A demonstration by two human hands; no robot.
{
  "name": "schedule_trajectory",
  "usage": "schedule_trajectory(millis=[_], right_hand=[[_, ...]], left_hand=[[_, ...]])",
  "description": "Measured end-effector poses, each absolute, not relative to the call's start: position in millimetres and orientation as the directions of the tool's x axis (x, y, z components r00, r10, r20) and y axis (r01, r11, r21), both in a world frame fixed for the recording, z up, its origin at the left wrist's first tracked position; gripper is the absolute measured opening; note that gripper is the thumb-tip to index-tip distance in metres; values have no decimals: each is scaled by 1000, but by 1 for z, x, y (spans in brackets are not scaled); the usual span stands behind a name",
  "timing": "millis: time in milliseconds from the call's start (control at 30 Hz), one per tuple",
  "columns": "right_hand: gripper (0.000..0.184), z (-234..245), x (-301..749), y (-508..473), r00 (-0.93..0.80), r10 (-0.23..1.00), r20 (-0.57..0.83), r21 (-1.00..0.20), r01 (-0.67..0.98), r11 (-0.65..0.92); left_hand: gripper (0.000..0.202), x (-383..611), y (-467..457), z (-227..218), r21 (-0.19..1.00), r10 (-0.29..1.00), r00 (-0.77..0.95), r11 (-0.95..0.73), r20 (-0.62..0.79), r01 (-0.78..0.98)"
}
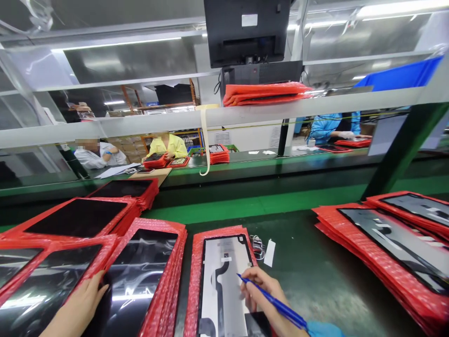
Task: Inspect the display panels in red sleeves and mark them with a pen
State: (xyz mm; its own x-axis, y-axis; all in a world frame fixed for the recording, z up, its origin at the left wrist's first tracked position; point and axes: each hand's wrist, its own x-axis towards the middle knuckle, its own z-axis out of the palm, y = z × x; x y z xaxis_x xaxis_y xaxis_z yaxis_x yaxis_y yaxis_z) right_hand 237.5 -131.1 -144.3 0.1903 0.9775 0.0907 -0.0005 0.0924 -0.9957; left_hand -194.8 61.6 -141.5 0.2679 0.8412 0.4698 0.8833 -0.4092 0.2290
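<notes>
My right hand is closed on a blue pen, its tip over a tablet back panel that lies grey side up on a stack of red bubble-wrap sleeves. My left hand rests flat with fingers out on the edge of a neighbouring stack, beside a glossy black tablet screen. A small white label and a clear bit of film lie just beyond the back panel.
More red-sleeved tablets are stacked at left and right on the dark green bench. A conveyor strip runs behind. Other workers sit across it. A monitor and red sleeves sit on the overhead shelf.
</notes>
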Motion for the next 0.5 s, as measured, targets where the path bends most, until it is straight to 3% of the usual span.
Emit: schedule_trajectory(millis=[67, 167, 200, 300, 400, 500], right_hand=[[21, -145, 235, -132, 228, 969, 90, -984, 168, 52], [37, -152, 233, -131, 230, 967, 114, -931, 365, 23], [39, -154, 232, -131, 229, 966, 122, -919, 393, 23], [37, -159, 231, -129, 241, 958, 154, -888, 458, 27], [35, -159, 230, -129, 247, 952, 182, -861, 507, 33], [34, -157, 229, -130, 228, 952, 204, -849, 526, 56]], left_hand=[[38, -187, 58, -140, 112, 820, 318, -415, 476, 903], [47, -154, 40, -132, 24, 799, 422, -477, 428, 879], [46, -138, 31, -130, 109, 804, 441, -519, 399, 848], [39, -88, 0, -132, 525, 861, 423, -509, 284, 682], [38, -52, -25, -144, 858, 914, 402, -253, 61, 446], [44, -33, -33, -153, 966, 895, 399, 112, -199, 231]])
